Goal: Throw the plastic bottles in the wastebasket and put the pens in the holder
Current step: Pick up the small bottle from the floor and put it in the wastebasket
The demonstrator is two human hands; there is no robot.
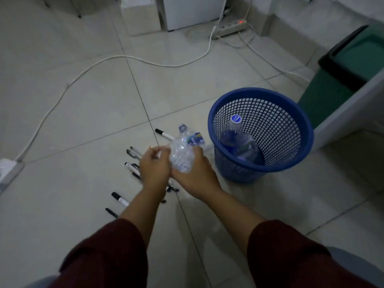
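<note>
A crumpled clear plastic bottle (182, 150) with a blue label is held above the floor, cap end pointing away from me. My right hand (197, 175) grips its lower part. My left hand (154, 169) is closed against the bottle's left side. The blue mesh wastebasket (291, 163) stands just right of my hands and holds a large clear bottle with a blue cap (236, 138). Several black-and-white pens (133, 153) lie scattered on the tiles under and left of my hands; one marker (164, 134) lies beyond the bottle. No pen holder is in view.
A white cable (124, 57) snakes across the floor to a power strip (230, 28) at the back. A green bin with a black rim (340, 65) stands at right behind a white panel. White boxes sit against the far wall.
</note>
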